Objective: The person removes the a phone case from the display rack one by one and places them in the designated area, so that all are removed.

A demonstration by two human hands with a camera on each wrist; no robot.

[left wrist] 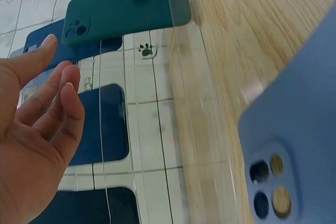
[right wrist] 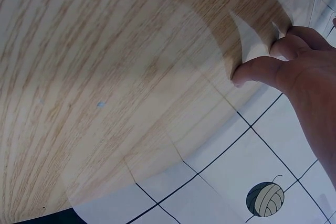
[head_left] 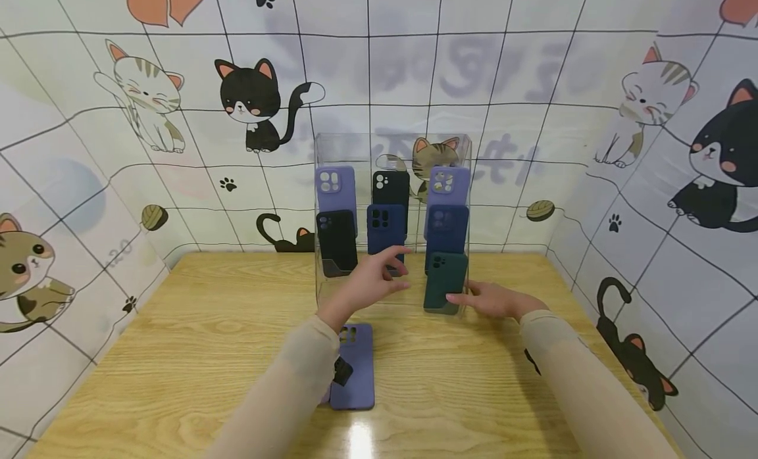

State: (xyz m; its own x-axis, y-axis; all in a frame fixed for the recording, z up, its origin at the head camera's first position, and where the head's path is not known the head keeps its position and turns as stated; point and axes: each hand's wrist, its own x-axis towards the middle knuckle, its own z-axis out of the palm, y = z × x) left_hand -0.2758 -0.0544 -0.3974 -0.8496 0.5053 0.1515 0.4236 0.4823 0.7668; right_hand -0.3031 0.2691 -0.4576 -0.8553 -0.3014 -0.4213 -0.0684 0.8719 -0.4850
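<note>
A clear acrylic display stand (head_left: 340, 143) stands at the back of the table with phone cases in tiers. A dark green phone case (head_left: 443, 281) leans in its lowest tier at the right. My right hand (head_left: 491, 300) grips the stand's lower right edge, thumb lying on the green case and fingers round at the side, partly hidden. In front of the stand's middle is my left hand (head_left: 376, 278), fingers loosely bent and holding nothing. Behind it sits a navy blue phone case (head_left: 386, 223). The left wrist view shows the bent fingers beside the tiers.
Another navy case (head_left: 447, 225), two lilac cases (head_left: 336, 186) and two black cases (head_left: 337, 239) also fill the stand. On the table near my left forearm lies a bluish-purple case (head_left: 358, 373), partly over another. Cat-patterned walls (head_left: 379, 71) enclose the wooden table (head_left: 225, 327).
</note>
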